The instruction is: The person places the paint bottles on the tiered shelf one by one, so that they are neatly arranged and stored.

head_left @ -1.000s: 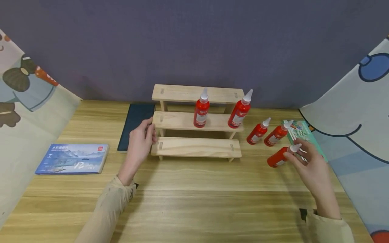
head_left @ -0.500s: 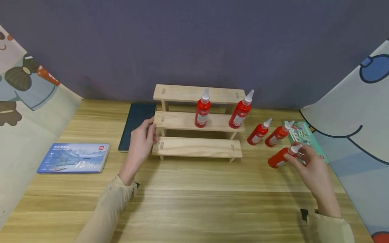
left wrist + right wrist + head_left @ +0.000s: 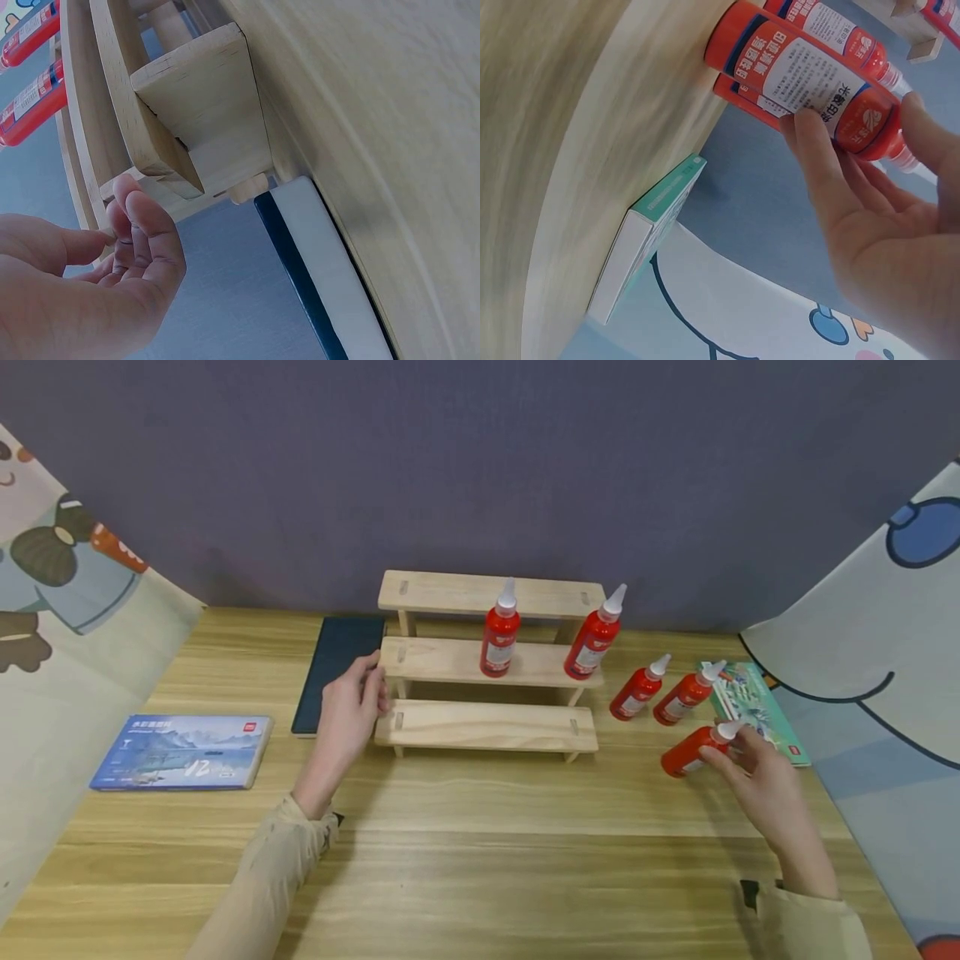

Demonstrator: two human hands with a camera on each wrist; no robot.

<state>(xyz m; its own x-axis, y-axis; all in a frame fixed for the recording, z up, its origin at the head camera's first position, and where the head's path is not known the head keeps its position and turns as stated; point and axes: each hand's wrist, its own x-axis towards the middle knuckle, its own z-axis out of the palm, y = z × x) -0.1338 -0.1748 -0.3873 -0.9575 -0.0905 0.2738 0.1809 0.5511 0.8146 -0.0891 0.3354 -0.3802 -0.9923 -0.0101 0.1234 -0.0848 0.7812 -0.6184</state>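
My left hand (image 3: 352,693) is at the left end of a three-tier wooden shelf (image 3: 487,727), with thumb and curled fingers holding the middle board's end (image 3: 112,184). On that board two red ink bottles with white nozzle caps stand, a left one (image 3: 500,643) and a right one (image 3: 592,645). To the right, my right hand (image 3: 765,785) grips another red ink bottle (image 3: 686,756) by its upper part, thumb on one side and fingers on the other. The labelled side of this gripped bottle (image 3: 802,75) shows in the right wrist view. Two more bottles (image 3: 636,693) stand just beyond it.
A green box (image 3: 780,727) lies at the right behind my right hand. Left of the shelf is a dark flat book-like thing (image 3: 337,668), and farther left a blue paint box (image 3: 183,752). A grey partition (image 3: 480,468) rises behind the shelf.
My right fingers have slid slightly lower around the ink bottle's neck, while the bottle stays in about the same place. The left hand keeps its place at the shelf.
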